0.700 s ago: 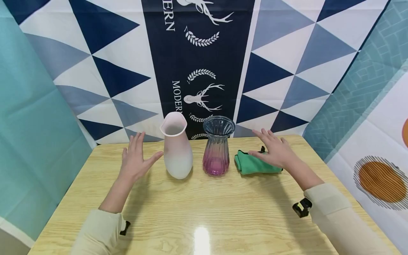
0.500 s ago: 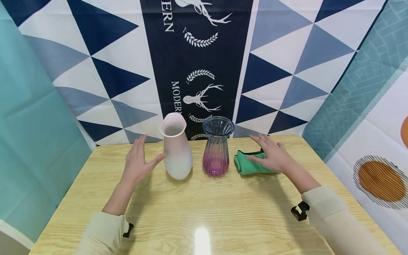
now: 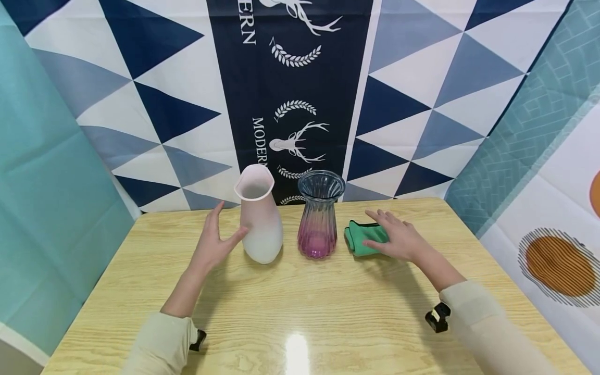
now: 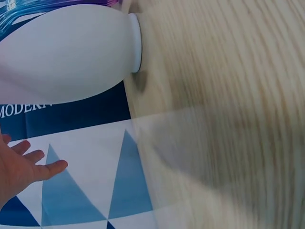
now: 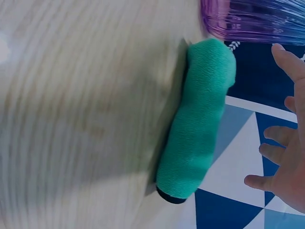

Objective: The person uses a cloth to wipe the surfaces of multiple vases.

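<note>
A tall vase (image 3: 263, 237), pale pink at its wavy rim and white below, stands upright at the back of the table. My left hand (image 3: 213, 250) is just left of it, fingers spread. In the head view its thumb overlaps the vase's side, but the left wrist view shows a gap to the white vase body (image 4: 76, 55). Right of it stands a ribbed glass vase (image 3: 319, 224), blue-grey above and purple below. My right hand (image 3: 398, 240) hovers over a rolled green cloth (image 3: 358, 239) with dark edging, partly hiding it; the right wrist view shows the cloth (image 5: 198, 119) untouched.
All of this stands on a light wood-grain table (image 3: 290, 302). Behind its far edge hangs a patterned cloth backdrop (image 3: 183, 114). A teal curtain (image 3: 56, 182) closes the left side, and a white printed sheet (image 3: 558, 219) hangs on the right.
My left hand has moved right, closer to the pale vase, and slightly down. My right hand has shifted a little left and lower over the green cloth. The vases and cloth have not moved.
</note>
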`<act>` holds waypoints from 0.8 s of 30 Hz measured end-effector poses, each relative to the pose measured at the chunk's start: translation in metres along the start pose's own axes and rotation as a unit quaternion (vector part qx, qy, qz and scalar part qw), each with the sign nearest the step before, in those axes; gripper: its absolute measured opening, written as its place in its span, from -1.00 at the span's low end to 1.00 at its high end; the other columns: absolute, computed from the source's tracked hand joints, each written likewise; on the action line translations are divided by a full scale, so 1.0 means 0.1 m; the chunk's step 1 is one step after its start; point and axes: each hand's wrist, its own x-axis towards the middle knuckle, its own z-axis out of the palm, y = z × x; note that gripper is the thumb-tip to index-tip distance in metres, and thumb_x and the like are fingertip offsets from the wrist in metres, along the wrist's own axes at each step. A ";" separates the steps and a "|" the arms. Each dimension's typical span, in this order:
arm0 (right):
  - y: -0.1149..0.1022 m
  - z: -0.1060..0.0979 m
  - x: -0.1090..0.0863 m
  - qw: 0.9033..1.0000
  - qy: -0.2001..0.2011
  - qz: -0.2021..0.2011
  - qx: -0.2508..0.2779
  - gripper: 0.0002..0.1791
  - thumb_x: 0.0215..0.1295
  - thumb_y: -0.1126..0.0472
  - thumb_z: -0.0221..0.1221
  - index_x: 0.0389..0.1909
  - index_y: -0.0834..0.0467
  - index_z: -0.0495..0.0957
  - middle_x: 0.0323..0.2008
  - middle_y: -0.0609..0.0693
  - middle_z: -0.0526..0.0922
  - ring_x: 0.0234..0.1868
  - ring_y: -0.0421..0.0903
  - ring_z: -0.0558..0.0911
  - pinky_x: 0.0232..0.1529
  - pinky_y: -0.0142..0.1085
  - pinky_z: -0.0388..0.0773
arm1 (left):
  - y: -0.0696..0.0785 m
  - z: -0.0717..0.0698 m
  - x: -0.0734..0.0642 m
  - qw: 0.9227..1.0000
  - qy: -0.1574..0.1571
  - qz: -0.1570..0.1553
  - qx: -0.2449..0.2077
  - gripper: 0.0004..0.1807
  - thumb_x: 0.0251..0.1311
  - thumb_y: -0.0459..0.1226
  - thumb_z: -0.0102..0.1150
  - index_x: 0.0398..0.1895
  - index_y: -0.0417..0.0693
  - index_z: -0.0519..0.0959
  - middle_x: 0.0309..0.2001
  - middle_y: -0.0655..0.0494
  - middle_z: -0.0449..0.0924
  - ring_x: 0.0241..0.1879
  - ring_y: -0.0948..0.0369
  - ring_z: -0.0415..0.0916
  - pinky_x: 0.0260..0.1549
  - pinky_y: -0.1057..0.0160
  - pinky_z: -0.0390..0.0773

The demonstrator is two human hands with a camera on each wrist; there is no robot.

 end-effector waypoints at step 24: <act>0.06 0.38 0.05 1.000 -0.021 -0.002 -0.010 -0.07 0.11 -0.32 0.14 0.42 0.02 0.08 0.35 0.32 0.19 0.35 0.31 0.19 0.19 0.40 0.06 | 0.01 0.24 0.05 0.994 -0.013 0.039 -0.101 0.03 0.08 0.09 0.23 0.48 0.04 -0.15 0.49 0.00 -0.12 0.44 -0.05 -0.07 0.31 -0.19 0.13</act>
